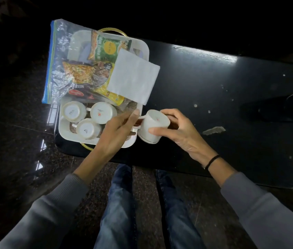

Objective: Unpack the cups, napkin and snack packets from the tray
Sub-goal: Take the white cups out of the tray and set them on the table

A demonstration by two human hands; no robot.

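head view: the tray [64,131] sits at the left end of the dark surface [214,83], and every place below is told from it. the cup [153,126] is just off the tray's right near corner, tilted on its side with its base turned up, clear of the rim and above the surface. the right grip [179,130] is wrapped around the cup's body, thumb on the near side and fingers over the far side. the left grip [118,130] reaches across the tray's near end, and its fingertips appear to pinch the cup's handle. so both are grasping the same cup.

three cups [88,128] stand upside down in the tray's near end. the snack packets [106,48] lie across its middle and far part. the napkin [134,76] rests on them and overhangs the tray's right rim. a clear plastic bag [57,58] hangs over the tray's left side.

the step in hand looks like the first cup coming out, so the task is barely begun. the next move calls for turning this cup upright and setting it on the surface to the right of the tray, well away from the overhanging napkin. then one grip has to let go and go back for the next cup.
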